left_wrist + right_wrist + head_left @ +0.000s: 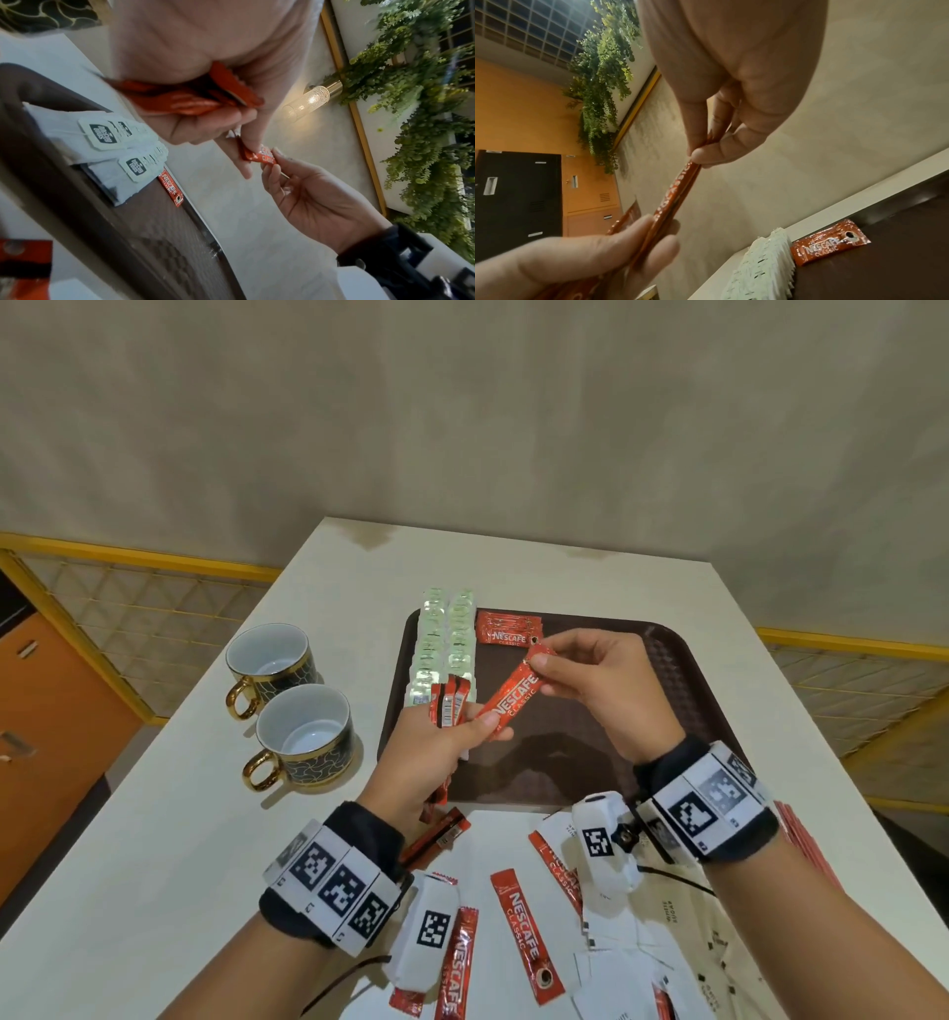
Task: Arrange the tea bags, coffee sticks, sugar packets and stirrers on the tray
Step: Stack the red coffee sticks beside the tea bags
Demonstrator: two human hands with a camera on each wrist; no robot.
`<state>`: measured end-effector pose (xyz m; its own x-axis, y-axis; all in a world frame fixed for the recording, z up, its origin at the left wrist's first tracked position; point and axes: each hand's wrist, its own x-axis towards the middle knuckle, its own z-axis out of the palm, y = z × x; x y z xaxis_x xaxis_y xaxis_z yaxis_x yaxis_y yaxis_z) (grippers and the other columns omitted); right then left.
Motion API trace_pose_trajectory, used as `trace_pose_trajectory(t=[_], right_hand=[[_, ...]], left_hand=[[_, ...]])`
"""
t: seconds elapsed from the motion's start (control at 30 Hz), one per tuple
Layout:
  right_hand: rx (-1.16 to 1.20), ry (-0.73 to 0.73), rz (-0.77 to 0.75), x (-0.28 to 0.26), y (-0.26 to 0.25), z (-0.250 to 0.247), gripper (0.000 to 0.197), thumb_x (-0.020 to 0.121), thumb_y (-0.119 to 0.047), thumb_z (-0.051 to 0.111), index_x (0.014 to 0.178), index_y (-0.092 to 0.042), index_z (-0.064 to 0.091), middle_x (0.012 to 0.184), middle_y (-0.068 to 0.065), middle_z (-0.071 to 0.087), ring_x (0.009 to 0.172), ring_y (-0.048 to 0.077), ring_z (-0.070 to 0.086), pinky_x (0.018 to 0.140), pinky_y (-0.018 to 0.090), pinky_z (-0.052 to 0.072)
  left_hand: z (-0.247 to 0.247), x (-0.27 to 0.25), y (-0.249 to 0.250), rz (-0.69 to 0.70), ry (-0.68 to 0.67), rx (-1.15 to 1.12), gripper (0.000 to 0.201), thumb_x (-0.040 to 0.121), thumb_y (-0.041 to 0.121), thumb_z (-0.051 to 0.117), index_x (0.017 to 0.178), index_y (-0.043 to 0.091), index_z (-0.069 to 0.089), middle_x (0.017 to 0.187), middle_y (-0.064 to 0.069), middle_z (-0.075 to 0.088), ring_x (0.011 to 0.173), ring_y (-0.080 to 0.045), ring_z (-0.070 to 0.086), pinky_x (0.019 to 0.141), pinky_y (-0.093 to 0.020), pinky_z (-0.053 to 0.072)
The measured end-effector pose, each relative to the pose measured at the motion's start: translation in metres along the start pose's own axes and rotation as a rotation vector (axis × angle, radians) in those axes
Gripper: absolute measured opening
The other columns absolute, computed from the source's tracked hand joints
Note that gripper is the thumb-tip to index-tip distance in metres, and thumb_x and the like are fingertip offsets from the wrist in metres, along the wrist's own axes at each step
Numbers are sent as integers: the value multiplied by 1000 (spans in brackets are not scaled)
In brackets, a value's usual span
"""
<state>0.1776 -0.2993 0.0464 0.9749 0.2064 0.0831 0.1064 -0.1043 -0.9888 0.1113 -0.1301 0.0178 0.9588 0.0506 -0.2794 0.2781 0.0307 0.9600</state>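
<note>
Item 1. Coffee stick (515,695), red foil sachet, long and narrow, white "NESCAFE CLASSIC" lettering along its face, a small cup motif near one end. It was held in the air above the tray (662,670), slanting up from lower left to upper right. The right hand (601,690) pinched its upper end between thumb and forefinger; the left hand (436,752) pinched its lower end between thumb and fingers.

Item 2. Bundle of coffee sticks (448,706), same red foil, barcode sides showing, clamped in the left hand's curled fingers alongside the single stick; their lower ends stuck out below the palm.

Item 3. Coffee stick on tray (508,632), same make, lying flat at the tray's far edge, just beside the tea bags.

Item 4. Tea bags (447,649), white paper sachets with pale green tags, laid in two overlapping rows along the tray's left side. The left wrist view showed dark labels on the tags; wording unreadable.

Item 5. Tray, dark brown, rectangular with rounded corners, textured floor, standing on the white counter (179,814).

Item 6. Loose coffee sticks (524,932), red, scattered on the counter near the person, among white sugar packets (616,968) with small dark print.

Item 7. Two cups (303,737), dark patterned outsides, gold handles and rims, white insides, upright on the counter left of the tray.
</note>
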Motion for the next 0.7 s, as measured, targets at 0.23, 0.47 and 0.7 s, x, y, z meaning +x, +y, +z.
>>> trace_pose_trajectory(t=[0.23, 0.47, 0.7], right_hand=[[-443, -136, -100, 30, 11, -24, 41, 76, -20, 79, 115, -18, 66, 105, -1, 69, 99, 18, 66, 88, 33, 53], [-809, -341, -115, 79, 6, -14, 12, 78, -7, 76, 85, -15, 70, 85, 0, 71, 80, 18, 64, 75, 29, 49], [-954, -184, 64, 146, 66, -3, 20, 77, -4, 77, 87, -15, 63, 91, 6, 65, 86, 20, 59, 76, 25, 43]], left_hand=[[-1, 27, 12, 142, 150, 146, 17, 90, 23, 68, 101, 10, 71, 84, 4, 75, 77, 6, 69, 82, -20, 46], [-4, 59, 26, 220, 273, 319, 16, 85, 25, 72, 100, 20, 74, 90, 4, 72, 82, -9, 65, 78, -25, 50], [-13, 62, 20, 166, 287, 216, 9, 84, 25, 73, 92, 24, 76, 97, 6, 74, 95, -9, 67, 86, -29, 52]])
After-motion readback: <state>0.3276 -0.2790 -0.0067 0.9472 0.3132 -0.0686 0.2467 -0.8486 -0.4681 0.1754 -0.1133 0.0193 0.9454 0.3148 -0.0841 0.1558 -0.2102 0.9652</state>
